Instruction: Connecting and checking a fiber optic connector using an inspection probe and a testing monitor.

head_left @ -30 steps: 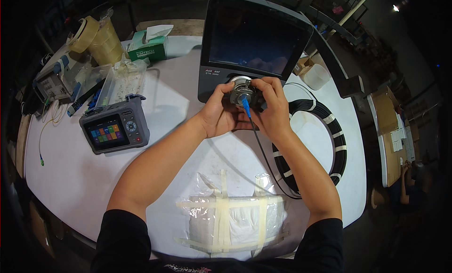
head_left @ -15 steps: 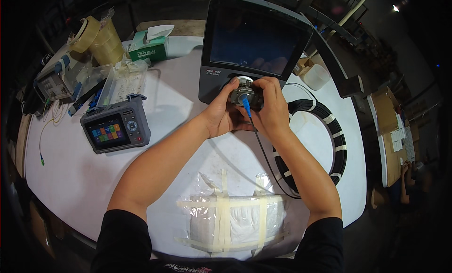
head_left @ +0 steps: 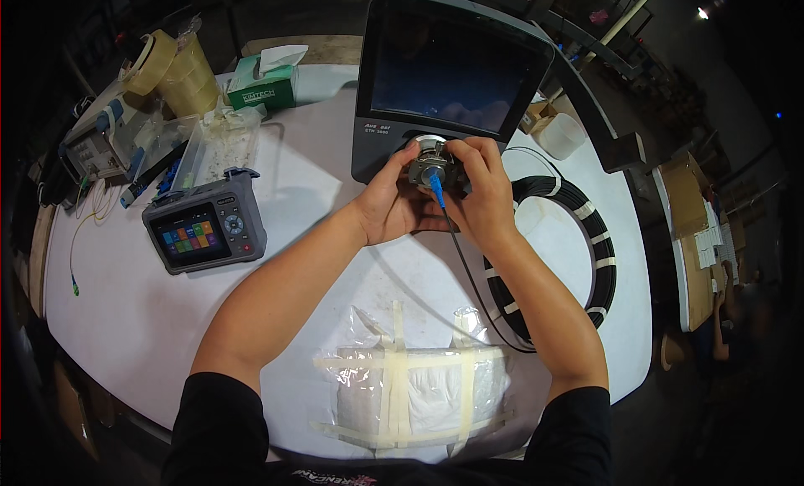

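Observation:
A black device with a large dark screen (head_left: 448, 63) stands in front of me. From its lower front juts a round metal adapter mount (head_left: 430, 159), which both my hands cup. A blue fiber optic connector (head_left: 436, 187) sits at the mount's face, its black cable (head_left: 459, 251) hanging toward me. My left hand (head_left: 387, 203) closes round the left side, thumb on the upper edge and fingers underneath. My right hand (head_left: 481, 193) grips the right side, with bent index finger and thumb at the metal. Its other fingertips are partly hidden.
A coil of black cable (head_left: 605, 264) lies right, partly under my right forearm. Left stands a handheld tester (head_left: 205, 228) with a colorful screen. Behind it are a plastic tray (head_left: 219, 147), tissue box (head_left: 262, 84) and tape rolls (head_left: 186, 71). A taped plastic-covered pad (head_left: 410, 394) lies nearest me.
My right index finger and thumb have shifted slightly on the metal mount. My left hand has moved slightly left and stays round the mount. The connector remains at its face.

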### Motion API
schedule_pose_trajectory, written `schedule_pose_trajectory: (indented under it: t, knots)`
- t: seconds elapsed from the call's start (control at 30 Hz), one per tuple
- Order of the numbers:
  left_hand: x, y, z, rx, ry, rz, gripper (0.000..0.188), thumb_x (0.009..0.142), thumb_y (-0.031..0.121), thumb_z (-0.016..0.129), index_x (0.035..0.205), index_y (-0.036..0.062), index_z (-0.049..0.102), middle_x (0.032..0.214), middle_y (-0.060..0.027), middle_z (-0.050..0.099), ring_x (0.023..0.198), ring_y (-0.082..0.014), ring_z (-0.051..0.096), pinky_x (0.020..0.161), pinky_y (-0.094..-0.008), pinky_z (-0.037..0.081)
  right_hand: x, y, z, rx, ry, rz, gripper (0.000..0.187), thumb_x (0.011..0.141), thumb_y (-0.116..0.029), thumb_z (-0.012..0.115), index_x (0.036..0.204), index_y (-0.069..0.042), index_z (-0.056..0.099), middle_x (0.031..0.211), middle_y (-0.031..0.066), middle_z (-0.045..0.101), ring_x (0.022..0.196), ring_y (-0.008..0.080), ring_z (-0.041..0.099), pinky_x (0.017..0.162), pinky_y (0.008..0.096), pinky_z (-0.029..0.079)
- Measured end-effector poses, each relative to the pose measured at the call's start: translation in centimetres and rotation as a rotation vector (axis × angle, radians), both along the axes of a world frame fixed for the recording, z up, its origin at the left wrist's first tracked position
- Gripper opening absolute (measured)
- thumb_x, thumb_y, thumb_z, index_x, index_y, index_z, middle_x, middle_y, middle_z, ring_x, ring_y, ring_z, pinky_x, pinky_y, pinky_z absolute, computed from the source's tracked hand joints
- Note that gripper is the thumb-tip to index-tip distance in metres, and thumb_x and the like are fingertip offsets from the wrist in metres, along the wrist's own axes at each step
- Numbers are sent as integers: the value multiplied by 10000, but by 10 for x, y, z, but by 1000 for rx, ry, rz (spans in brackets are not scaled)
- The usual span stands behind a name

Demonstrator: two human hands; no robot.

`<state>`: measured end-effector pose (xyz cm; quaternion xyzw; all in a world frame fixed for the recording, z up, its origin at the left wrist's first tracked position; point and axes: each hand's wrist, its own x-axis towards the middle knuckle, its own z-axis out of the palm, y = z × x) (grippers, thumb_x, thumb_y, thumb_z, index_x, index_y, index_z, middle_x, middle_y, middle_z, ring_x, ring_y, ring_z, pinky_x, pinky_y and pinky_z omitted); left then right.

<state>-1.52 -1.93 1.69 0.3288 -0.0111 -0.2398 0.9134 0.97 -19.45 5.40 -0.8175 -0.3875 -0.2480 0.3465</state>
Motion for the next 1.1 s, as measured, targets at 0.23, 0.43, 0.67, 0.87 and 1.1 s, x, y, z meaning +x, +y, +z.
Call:
schedule_pose_trajectory:
  t: [0.23, 0.43, 0.67, 0.87, 1.1]
  knots:
    - [0, -1, 0, -16, -7, -13, 775, 966, 745, 491, 1290, 51, 612, 1156, -165, 690, 1027, -302, 714, 1018, -544, 553, 1, -2, 0, 4, 11, 9, 706, 615, 30, 891, 1271, -91, 661, 1203, 119, 583, 1024, 327, 667, 812, 396, 577]
    - [2, 1, -2, -3, -10, -18, 769, 960, 725, 482, 1297, 45, 607, 1176, -169, 685, 1067, -304, 699, 1018, -531, 549, 0, -3, 2, -14, 17, 16, 709, 633, 38, 883, 1292, -105, 666, 1194, 117, 585, 1025, 320, 666, 818, 392, 574]
    - [7, 4, -10, -24, -54, -78, 714, 1002, 679, 415, 1474, 149, 498, 1369, -137, 632, 1240, -333, 657, 1059, -616, 516, 2, -4, 1, -15, 28, 20, 717, 632, 34, 880, 1300, -112, 663, 1193, 116, 588, 1018, 320, 664, 817, 389, 574]
    - [-1, -4, 3, 77, -8, 17, 810, 934, 817, 473, 1267, 93, 623, 1071, -143, 715, 947, -271, 736, 970, -546, 583, 2, 3, 1, 0, -54, 20, 645, 634, 10, 848, 1229, -56, 606, 1188, 132, 592, 1023, 342, 669, 807, 402, 582]
    - [0, -2, 6, 74, 3, 16, 803, 934, 805, 506, 1268, 85, 627, 1087, -160, 711, 965, -285, 737, 980, -559, 577, 0, 3, 2, -13, -22, -22, 625, 633, 24, 846, 1206, -57, 610, 1168, 124, 590, 1010, 346, 670, 789, 410, 579]
